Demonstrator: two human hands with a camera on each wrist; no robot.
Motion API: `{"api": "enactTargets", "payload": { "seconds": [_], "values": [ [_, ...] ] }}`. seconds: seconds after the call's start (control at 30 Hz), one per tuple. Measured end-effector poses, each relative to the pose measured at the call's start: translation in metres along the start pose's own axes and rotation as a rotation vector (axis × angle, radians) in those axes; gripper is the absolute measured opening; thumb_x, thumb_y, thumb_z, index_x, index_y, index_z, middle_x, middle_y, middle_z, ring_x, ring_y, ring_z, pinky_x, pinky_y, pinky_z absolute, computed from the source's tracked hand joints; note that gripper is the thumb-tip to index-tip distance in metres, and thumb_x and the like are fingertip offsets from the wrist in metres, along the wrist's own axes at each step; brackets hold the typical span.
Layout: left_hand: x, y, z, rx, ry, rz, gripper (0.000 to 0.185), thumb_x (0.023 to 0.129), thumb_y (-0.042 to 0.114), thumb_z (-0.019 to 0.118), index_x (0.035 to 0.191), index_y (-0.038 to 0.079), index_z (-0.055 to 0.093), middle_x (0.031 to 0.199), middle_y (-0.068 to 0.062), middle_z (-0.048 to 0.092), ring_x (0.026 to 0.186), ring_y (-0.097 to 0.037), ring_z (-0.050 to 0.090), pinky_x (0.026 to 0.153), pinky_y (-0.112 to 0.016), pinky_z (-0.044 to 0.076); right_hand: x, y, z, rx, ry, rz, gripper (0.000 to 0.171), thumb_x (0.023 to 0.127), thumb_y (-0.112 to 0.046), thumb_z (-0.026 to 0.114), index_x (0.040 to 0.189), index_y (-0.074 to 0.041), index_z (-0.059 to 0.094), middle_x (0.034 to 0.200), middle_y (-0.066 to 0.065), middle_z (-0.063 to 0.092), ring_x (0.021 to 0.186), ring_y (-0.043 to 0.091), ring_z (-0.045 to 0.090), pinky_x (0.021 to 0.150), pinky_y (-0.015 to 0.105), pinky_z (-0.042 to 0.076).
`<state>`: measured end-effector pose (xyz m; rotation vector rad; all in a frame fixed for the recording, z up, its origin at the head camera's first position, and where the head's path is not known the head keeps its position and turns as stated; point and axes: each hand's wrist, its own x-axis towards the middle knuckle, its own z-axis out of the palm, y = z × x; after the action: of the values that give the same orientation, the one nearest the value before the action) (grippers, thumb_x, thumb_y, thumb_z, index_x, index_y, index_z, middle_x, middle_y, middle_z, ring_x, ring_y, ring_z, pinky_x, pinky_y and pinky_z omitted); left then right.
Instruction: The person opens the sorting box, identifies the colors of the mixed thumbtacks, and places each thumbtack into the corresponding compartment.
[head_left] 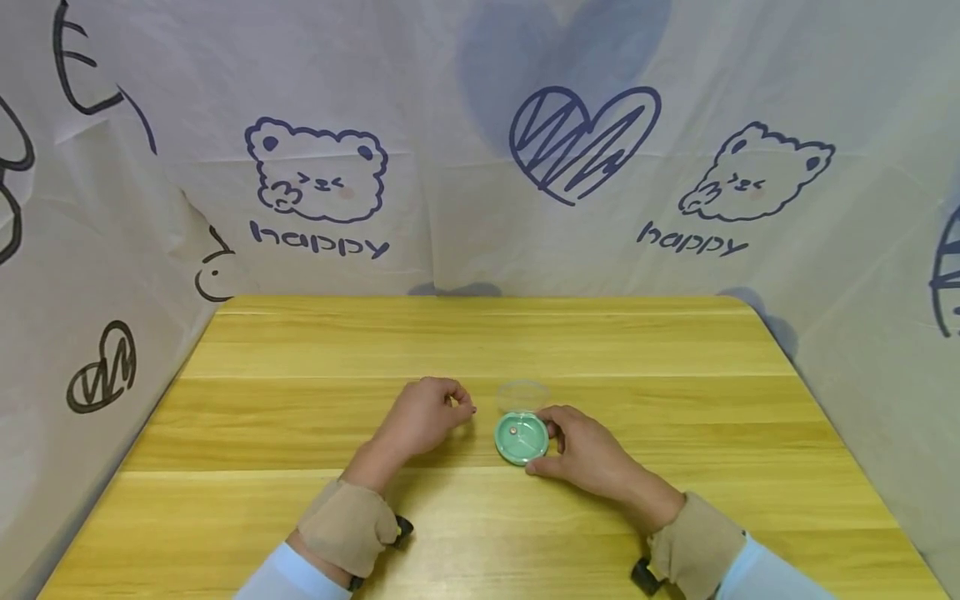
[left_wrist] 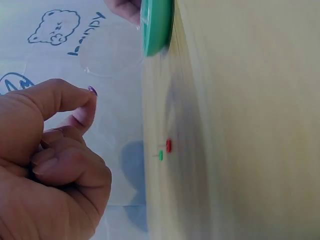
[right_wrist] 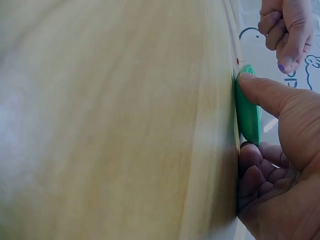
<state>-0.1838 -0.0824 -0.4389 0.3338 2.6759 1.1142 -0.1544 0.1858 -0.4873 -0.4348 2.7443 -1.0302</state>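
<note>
A round green case [head_left: 521,439] lies on the table with its clear lid [head_left: 523,395] open on the far side. Inside it is a small pale pinkish round piece [head_left: 513,431]. My right hand [head_left: 592,454] grips the case's right side between thumb and fingers. To the left of the case, slightly above the table, my left hand [head_left: 426,417] pinches a tiny purple piece [left_wrist: 92,90] between thumb and index fingertips; most of it is hidden. A red push pin [left_wrist: 168,145] and a green push pin [left_wrist: 160,155] show in the left wrist view, near the table surface.
The wooden table [head_left: 300,350] ends at the back against a white cloth [head_left: 450,208] with drawn bears, hearts and lettering. Similar cloth hangs on both sides. Both wrists wear tan bands [head_left: 348,527] with small black devices.
</note>
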Motion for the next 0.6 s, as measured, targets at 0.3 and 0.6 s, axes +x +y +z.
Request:
{"api": "enactTargets", "payload": {
  "seconds": [0.3, 0.6],
  "values": [
    [-0.007, -0.006, 0.008, -0.347, -0.026, -0.063, 0.016, 0.101, 0.02, 0.069, 0.101, 0.006, 0.077, 0.088, -0.008, 0.07, 0.063, -0.012, 0.042, 0.054, -0.025, 0.035, 0.0, -0.001, -0.001, -0.002, -0.001, -0.006, 0.071, 0.079, -0.034, 0.094, 0.134, -0.002, 0.064, 0.102, -0.001, 0.062, 0.082, 0.013, 0.052, 0.07, 0.024, 0.044],
    [-0.007, -0.013, 0.016, -0.757, -0.112, -0.15, 0.023, 0.104, 0.021, 0.067, 0.107, -0.002, 0.071, 0.094, -0.002, 0.065, 0.053, -0.009, 0.033, 0.048, -0.022, 0.031, -0.001, -0.001, -0.001, -0.007, -0.004, -0.006, 0.071, 0.079, -0.034, 0.094, 0.135, -0.002, 0.064, 0.101, -0.001, 0.062, 0.082, 0.013, 0.052, 0.07, 0.024, 0.045]
  ]
}}
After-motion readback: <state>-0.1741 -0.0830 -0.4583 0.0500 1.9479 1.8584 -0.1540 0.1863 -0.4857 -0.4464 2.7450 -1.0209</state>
